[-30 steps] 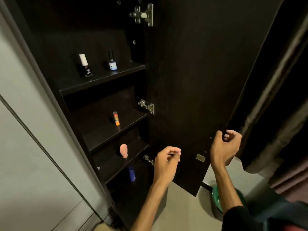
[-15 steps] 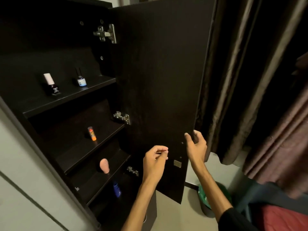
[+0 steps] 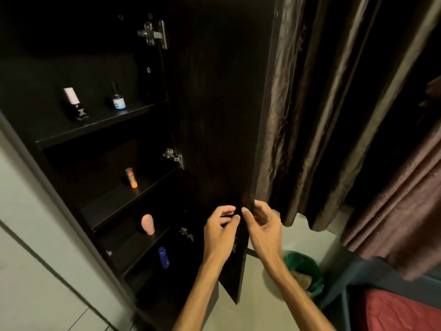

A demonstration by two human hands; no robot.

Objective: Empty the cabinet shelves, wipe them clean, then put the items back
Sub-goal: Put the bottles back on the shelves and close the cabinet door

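Note:
The dark cabinet [image 3: 59, 137] stands open, its door [image 3: 222, 115] swung out to the right. A white-capped dark bottle [image 3: 74, 103] and a small blue-labelled bottle [image 3: 118, 99] sit on the top shelf. An orange tube [image 3: 131, 177] stands on the second shelf, a pink bottle [image 3: 148, 224] on the third, and a blue bottle [image 3: 163, 257] on the lowest. My right hand [image 3: 262, 225] holds the door's free edge, thumb on the inner face. My left hand [image 3: 220, 231] hovers beside it with loosely curled fingers and holds nothing I can see.
Brown curtains [image 3: 310, 115] hang just right of the door. A green bin [image 3: 304, 273] with rubbish stands on the pale floor below them. A red cushion [image 3: 401, 311] on a blue seat is at the bottom right. A pale wall [image 3: 35, 259] flanks the cabinet's left.
The door has swung further open toward the curtain. My right hand followed its edge leftward in view, and now sits close beside my left hand. The view shifted right.

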